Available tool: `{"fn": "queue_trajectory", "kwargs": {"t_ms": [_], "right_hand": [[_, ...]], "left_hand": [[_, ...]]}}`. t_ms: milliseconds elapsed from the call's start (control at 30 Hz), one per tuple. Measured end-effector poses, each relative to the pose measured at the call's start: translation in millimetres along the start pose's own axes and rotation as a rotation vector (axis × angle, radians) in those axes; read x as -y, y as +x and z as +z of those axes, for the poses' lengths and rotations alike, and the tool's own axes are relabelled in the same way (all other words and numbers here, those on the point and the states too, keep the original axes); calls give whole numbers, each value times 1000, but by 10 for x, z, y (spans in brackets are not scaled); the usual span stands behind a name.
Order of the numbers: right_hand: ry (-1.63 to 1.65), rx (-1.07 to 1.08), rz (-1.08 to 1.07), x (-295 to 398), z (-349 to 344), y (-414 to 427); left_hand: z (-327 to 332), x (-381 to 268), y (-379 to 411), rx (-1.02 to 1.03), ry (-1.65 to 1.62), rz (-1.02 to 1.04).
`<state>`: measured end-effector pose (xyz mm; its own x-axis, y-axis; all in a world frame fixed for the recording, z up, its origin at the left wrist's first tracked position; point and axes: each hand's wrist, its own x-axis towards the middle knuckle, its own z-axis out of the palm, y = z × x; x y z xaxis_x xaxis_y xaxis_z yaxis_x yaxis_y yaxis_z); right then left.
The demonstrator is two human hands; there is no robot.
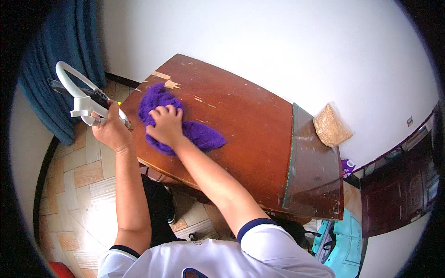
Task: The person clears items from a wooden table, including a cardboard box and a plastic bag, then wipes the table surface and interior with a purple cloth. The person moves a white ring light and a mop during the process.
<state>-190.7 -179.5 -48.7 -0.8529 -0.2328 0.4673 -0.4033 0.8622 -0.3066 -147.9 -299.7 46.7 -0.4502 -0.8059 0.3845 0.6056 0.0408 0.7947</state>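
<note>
My left hand (113, 130) is raised off the table's left edge, gripping a looped white tube (69, 85). The tube has a blocky white bracket (82, 106) and metal-coloured ends. A dark object (99, 97) shows just above the fingers; I cannot tell what it is or whether it is attached. My right hand (167, 125) rests with spread, bent fingers on a bunched purple fluffy cloth (205, 135), which lies on the brown wooden table (240, 121). The palm and wrist cover part of the cloth.
Chipped veneer (171, 84) marks the table's far left corner. A clear sheet (309, 173) covers its right end, where a bag of tan material (332, 125) stands against the white wall (260, 41). A blue curtain (74, 38) hangs left. A turquoise bag (342, 239) sits at lower right.
</note>
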Motion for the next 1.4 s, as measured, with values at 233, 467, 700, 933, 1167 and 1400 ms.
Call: {"fn": "queue_trajectory", "kwargs": {"t_ms": [233, 467, 700, 933, 1167, 1400], "right_hand": [[10, -46, -42, 116, -269, -527], [-139, -172, 99, -620, -1134, -1536], [-461, -204, 800, -571, -1501, -2474], [-405, -144, 560, 333, -433, -1191], [-57, 49, 178, 1355, 724, 538], [270, 89, -178, 1343, 723, 363]], "left_hand": [[-239, 29, 61, 103, -6, 71], [-477, 93, 252, 20, -66, -111], [-845, -205, 728, -100, -141, 37], [-1101, -467, 971, -224, -106, 160], [-1126, -360, 1006, -205, -59, 180], [-996, -337, 806, -81, 96, 236]]}}
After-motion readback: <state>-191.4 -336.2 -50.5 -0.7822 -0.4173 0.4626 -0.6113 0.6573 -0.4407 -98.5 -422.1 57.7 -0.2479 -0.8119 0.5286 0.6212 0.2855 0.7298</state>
